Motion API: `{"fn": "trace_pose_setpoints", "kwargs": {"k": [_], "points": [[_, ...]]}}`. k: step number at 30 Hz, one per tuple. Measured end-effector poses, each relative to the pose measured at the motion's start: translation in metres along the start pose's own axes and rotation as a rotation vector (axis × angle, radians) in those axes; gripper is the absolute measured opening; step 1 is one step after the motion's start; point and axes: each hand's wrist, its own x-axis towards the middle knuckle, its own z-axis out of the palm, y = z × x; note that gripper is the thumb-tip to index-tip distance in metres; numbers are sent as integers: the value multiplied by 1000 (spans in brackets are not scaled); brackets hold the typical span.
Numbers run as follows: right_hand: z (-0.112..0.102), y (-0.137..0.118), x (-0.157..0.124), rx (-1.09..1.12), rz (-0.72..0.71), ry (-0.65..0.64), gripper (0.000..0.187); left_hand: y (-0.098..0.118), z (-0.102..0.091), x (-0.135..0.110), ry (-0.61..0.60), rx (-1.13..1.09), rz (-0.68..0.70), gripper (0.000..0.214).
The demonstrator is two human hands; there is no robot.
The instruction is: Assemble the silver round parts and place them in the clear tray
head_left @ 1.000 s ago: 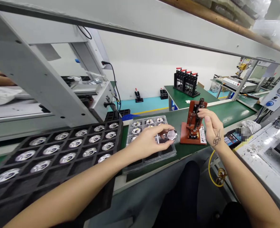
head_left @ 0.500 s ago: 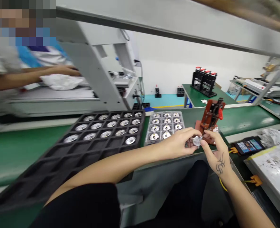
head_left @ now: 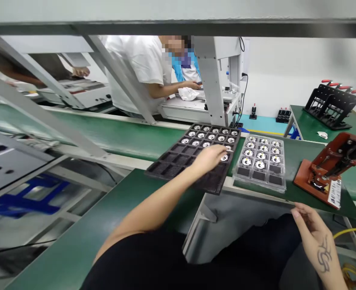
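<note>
My left hand (head_left: 209,159) reaches over the black tray (head_left: 178,159), fingers pinched at a small round silver part (head_left: 228,148) on its right side. Another round silver part (head_left: 224,157) sits in the pocket just below those fingertips. Lower right, my right hand (head_left: 312,225) hangs in front of the bench with thumb and fingers curled together; whether anything is inside them is hidden. Between the hands lies a clear plastic tray (head_left: 236,177) with several round parts carrying yellow marks, its front pockets showing dark bottoms.
A red-brown clamp fixture (head_left: 325,165) with a red handle stands right of the clear tray. Behind it, a black rack of clamps (head_left: 333,106) rests on a green table. A co-worker in a white shirt (head_left: 135,76) works across the bench. Metal frame bars cross overhead.
My hands were together holding a round silver part near the fixture; now they are apart. My left hand has moved left over the black tray. The view has turned left.
</note>
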Motion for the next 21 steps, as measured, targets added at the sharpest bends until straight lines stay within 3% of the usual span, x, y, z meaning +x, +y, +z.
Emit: {"fn": "trace_pose_setpoints", "kwargs": {"k": [2, 4, 6, 9, 13, 18, 21], "points": [[-5, 13, -3, 28, 44, 8, 58, -39, -11, 1, 10, 92, -61, 23], [-10, 23, -6, 36, 78, 19, 59, -64, -15, -4, -22, 150, -89, 22], [-15, 31, -10, 29, 119, 23, 59, -76, -15, -8, -65, 184, -90, 22], [-24, 39, -20, 22, 177, 43, 61, -76, -13, -5, -128, 195, -59, 24], [-33, 35, -30, -4, 218, 92, 63, -43, 4, 26, -165, 156, 45, 27], [-41, 14, -37, -14, 220, 135, 61, 33, 63, 71, -240, 63, 214, 25], [-49, 6, -48, -20, 222, 150, 59, 61, 94, 87, -305, 61, 224, 26]]}}
